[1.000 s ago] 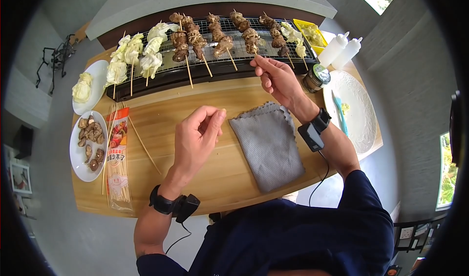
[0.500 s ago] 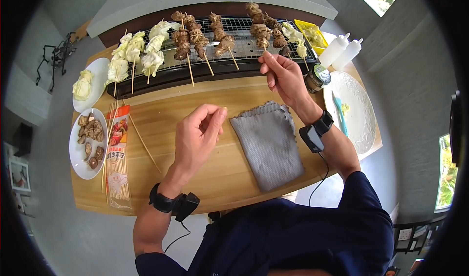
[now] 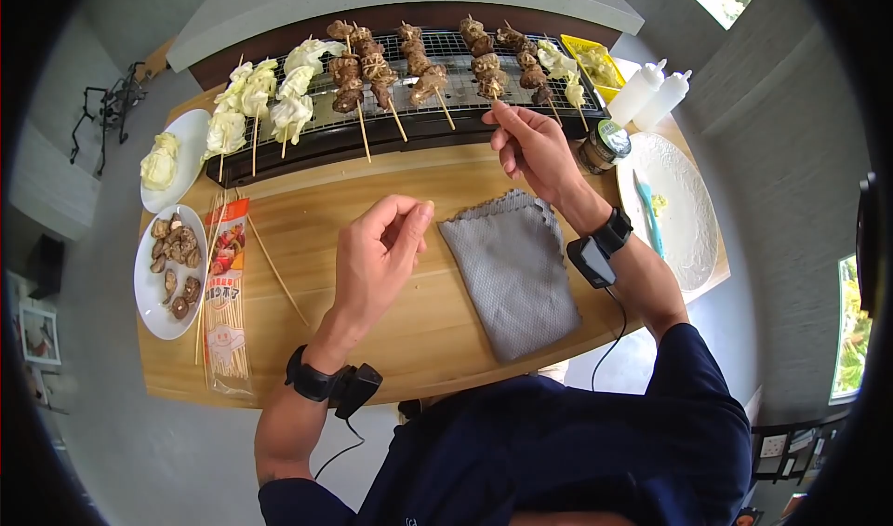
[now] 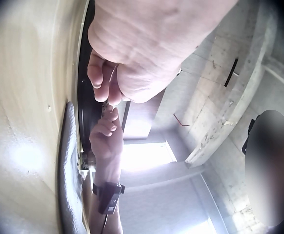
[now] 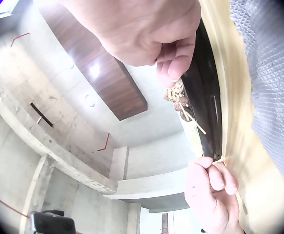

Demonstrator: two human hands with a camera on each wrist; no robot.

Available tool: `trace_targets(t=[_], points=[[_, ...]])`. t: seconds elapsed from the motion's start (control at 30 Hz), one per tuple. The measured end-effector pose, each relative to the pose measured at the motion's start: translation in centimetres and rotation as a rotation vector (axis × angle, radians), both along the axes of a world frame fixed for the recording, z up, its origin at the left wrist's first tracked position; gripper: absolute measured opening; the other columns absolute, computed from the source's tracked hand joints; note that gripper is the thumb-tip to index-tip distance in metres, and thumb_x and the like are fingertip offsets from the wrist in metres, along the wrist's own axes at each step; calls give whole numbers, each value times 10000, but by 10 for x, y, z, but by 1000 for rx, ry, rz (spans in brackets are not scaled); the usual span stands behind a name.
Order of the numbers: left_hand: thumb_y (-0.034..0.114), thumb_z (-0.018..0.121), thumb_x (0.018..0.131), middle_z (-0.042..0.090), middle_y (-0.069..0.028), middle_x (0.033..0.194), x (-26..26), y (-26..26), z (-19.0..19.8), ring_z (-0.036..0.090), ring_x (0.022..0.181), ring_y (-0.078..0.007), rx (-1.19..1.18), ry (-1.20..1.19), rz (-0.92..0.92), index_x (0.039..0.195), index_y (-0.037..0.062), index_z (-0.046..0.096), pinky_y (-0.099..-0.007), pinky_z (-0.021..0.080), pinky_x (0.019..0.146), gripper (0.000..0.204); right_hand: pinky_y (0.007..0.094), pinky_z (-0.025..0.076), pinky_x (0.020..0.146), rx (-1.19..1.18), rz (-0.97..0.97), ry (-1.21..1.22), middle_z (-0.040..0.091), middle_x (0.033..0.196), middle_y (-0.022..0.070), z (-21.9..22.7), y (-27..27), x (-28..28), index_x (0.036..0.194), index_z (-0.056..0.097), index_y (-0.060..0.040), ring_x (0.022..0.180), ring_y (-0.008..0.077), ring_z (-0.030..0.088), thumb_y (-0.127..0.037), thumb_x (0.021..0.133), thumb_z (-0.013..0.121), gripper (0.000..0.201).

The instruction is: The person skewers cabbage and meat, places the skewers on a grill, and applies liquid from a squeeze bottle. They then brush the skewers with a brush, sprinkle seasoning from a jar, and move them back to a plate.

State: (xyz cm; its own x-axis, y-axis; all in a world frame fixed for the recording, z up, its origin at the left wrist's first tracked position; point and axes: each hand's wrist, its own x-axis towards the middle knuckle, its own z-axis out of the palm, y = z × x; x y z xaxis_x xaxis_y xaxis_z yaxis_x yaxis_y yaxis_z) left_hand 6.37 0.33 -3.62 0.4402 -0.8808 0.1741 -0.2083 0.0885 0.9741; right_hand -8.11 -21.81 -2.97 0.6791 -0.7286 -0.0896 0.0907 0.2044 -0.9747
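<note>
At the grill's near edge, my right hand (image 3: 544, 159) pinches the stick end of a meat skewer (image 3: 487, 64) between thumb and fingers; the meat lies over the wire rack. Above the wooden table, my left hand (image 3: 372, 261) has curled fingers, its thumb against the index finger, with nothing visible in it. More meat skewers (image 3: 374, 66) and cabbage skewers (image 3: 295, 98) rest on the grill (image 3: 316, 133). In the right wrist view, the right hand (image 5: 151, 29) hides its pinch, with skewered food (image 5: 176, 100) beyond it.
A grey cloth (image 3: 512, 275) lies between the forearms. Mushrooms on a plate (image 3: 147, 295), cabbage on another plate (image 3: 193, 145) and a skewer packet (image 3: 226, 303) are at left. At right stand a jar (image 3: 605, 146), bottles (image 3: 638, 93) and a white plate (image 3: 693, 214) with a blue brush (image 3: 648, 212).
The skewer in my right hand rose off the rack, moved right, then came down and slightly back left. My left hand has stayed almost still.
</note>
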Motion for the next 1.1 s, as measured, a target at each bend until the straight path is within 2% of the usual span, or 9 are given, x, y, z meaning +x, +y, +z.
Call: trace_targets(t=[0.23, 0.33, 0.43, 0.67, 0.73, 0.8, 0.93, 1.0, 1.1], points=[[214, 643, 1019, 578, 16, 611, 1, 0, -3, 501, 532, -31, -9, -17, 1, 913, 12, 675, -225, 376, 489, 230, 199, 451, 396, 18, 21, -24, 650, 713, 19, 6, 6, -2, 1065, 642, 1, 475, 68, 576, -370, 1057, 555, 381], [213, 643, 1019, 576, 17, 611, 1, 0, -2, 497, 529, -31, -4, -17, 0, 918, 11, 675, -223, 374, 489, 228, 200, 442, 393, 4, 9, 25, 631, 712, 17, 6, 8, -4, 1097, 630, 4, 482, 72, 574, -500, 1071, 444, 538], [206, 624, 1033, 581, 23, 668, 3, 2, 3, 509, 562, -26, 25, -31, -18, 969, 5, 685, -191, 401, 507, 219, 209, 420, 390, 190, 136, -42, 625, 716, 18, 2, 15, -12, 1113, 615, -5, 479, 90, 570, -678, 1037, 147, 823], [205, 618, 1036, 580, 21, 669, 2, 1, 3, 509, 561, -28, 36, -29, -32, 970, 3, 681, -193, 399, 506, 222, 222, 433, 386, 347, 227, -34, 636, 736, 41, 0, 57, -9, 1103, 606, -5, 477, 110, 576, -671, 1037, 119, 828], [208, 620, 1035, 579, 19, 676, 3, 1, 3, 511, 565, -28, 38, -30, -19, 973, 0, 679, -192, 401, 509, 226, 225, 438, 385, 342, 229, -76, 642, 754, 49, 1, 61, -6, 1120, 596, 1, 479, 113, 579, -631, 1060, 197, 750], [210, 620, 1035, 578, 18, 680, 3, 1, 2, 513, 570, -28, 37, -30, -19, 974, -1, 680, -192, 403, 510, 227, 225, 443, 391, 112, 198, 57, 655, 805, 52, 4, 59, -3, 1156, 580, 5, 482, 113, 580, -546, 1084, 317, 614], [208, 622, 1034, 580, 19, 694, 4, 1, 2, 519, 583, -28, 39, -27, -20, 977, -2, 680, -192, 407, 512, 225, 225, 460, 411, 132, 128, 55, 687, 903, 67, 6, 46, 4, 1209, 559, 19, 502, 117, 590, -462, 1089, 413, 517], [202, 624, 1033, 581, 21, 700, 3, 1, 2, 522, 590, -27, 35, -19, -25, 977, -3, 680, -191, 413, 514, 220, 219, 471, 432, 275, 186, 35, 707, 987, 77, 10, 42, 11, 1257, 545, 29, 533, 104, 600, -439, 1092, 420, 512], [191, 626, 1031, 587, 22, 716, 3, 1, 2, 530, 607, -25, 29, -15, -29, 977, -5, 681, -189, 426, 520, 210, 203, 480, 447, 302, 222, -56, 720, 1012, 70, 9, 38, 21, 1283, 546, 34, 561, 76, 606, -404, 1091, 449, 488]])
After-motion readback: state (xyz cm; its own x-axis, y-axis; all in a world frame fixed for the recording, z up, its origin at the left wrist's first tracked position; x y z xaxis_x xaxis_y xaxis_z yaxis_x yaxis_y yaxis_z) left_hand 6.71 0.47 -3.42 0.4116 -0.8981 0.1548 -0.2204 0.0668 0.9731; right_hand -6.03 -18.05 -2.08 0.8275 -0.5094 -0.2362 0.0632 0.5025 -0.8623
